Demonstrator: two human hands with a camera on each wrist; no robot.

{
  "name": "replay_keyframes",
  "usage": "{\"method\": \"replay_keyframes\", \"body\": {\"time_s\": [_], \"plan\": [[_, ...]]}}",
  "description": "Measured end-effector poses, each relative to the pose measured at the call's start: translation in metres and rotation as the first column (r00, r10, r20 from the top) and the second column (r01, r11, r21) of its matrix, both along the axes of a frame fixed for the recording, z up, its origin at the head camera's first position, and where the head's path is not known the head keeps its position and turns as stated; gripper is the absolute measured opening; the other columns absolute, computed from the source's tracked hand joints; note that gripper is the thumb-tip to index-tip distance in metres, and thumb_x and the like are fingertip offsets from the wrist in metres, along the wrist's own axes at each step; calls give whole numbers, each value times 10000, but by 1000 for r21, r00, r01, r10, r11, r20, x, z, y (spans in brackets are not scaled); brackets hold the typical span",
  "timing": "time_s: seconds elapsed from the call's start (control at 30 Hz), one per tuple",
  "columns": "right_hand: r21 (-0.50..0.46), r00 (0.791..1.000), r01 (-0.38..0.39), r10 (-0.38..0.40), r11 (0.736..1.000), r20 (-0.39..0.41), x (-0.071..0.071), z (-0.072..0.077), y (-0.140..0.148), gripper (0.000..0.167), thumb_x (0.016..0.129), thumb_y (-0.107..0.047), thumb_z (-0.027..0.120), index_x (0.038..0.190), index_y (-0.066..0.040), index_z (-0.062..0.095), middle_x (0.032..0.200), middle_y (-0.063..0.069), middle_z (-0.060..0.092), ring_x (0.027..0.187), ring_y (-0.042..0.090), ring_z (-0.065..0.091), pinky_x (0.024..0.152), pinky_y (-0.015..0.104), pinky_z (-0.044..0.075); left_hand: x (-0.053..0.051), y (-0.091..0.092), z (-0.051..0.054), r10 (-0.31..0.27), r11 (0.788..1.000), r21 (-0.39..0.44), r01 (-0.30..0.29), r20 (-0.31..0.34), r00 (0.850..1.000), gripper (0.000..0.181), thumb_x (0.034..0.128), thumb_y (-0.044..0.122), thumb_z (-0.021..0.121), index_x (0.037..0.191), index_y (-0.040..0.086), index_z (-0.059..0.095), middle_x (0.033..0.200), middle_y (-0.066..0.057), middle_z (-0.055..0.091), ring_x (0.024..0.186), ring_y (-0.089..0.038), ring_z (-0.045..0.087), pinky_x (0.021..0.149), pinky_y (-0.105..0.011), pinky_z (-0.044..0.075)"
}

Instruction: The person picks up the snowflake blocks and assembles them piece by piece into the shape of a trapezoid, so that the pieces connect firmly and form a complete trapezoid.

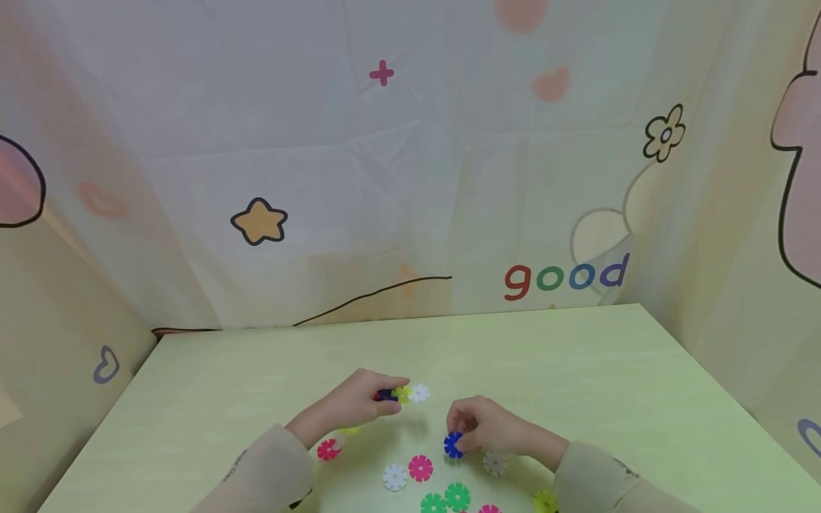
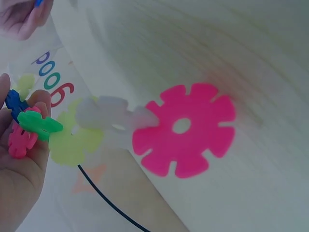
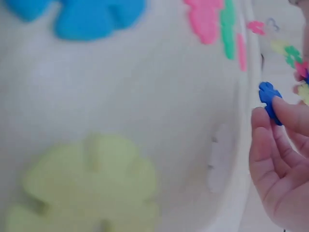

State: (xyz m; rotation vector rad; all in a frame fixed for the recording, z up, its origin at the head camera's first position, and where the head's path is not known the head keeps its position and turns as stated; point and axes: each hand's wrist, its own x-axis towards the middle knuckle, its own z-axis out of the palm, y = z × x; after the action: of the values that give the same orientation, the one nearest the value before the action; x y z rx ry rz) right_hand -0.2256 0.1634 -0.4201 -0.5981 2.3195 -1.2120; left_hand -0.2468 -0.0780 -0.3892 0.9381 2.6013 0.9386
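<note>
My left hand (image 1: 359, 400) grips a chain of joined notched discs. In the left wrist view the chain runs from a blue disc (image 2: 17, 105) and a green disc (image 2: 39, 124) through a yellow disc (image 2: 77, 133) and a whitish one (image 2: 108, 113) to a pink disc (image 2: 203, 108). A yellow disc (image 1: 403, 394) and a white disc (image 1: 420, 392) stick out past the left fingertips. My right hand (image 1: 494, 426) pinches a single blue disc (image 1: 453, 445) between thumb and fingers, apart from the chain.
On the table (image 1: 545, 356) near its front lie a white disc (image 1: 395, 477), a pink disc (image 1: 420, 468), green discs (image 1: 457, 496), a pale disc (image 1: 494, 463) and a yellow disc (image 1: 545, 501). A printed curtain (image 1: 288, 142) stands behind the table.
</note>
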Motion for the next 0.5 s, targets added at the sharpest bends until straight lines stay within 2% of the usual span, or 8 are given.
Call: {"method": "replay_keyframes", "body": {"time_s": [0.17, 0.37, 0.5], "plan": [[-136, 993, 96, -104, 986, -54, -5, 9, 4, 116, 789, 26, 599, 878, 1, 531, 760, 51, 531, 655, 137, 537, 570, 242, 486, 1, 1, 1, 14, 1000, 13, -14, 54, 998, 424, 826, 189, 616, 1224, 69, 530, 1208, -100, 563, 1049, -200, 554, 893, -367, 448], [-250, 972, 143, -183, 958, -146, -5, 15, 5, 126, 807, -17, 596, 899, -11, 510, 798, 68, 570, 682, 116, 579, 610, 248, 506, 1, 2, 0, 16, 1000, 18, -17, 54, 998, 412, 816, 192, 627, 1202, 70, 551, 1136, -84, 609, 906, -129, 581, 801, -277, 486], [-253, 960, 180, -226, 951, -165, -5, 15, 2, 132, 804, -4, 592, 911, -6, 515, 817, 93, 579, 695, 124, 583, 622, 244, 507, 1, 2, -2, 11, 1000, 18, -12, 39, 999, 403, 809, 201, 635, 1187, 78, 566, 1098, -74, 630, 802, -85, 557, 699, -207, 465]]}}
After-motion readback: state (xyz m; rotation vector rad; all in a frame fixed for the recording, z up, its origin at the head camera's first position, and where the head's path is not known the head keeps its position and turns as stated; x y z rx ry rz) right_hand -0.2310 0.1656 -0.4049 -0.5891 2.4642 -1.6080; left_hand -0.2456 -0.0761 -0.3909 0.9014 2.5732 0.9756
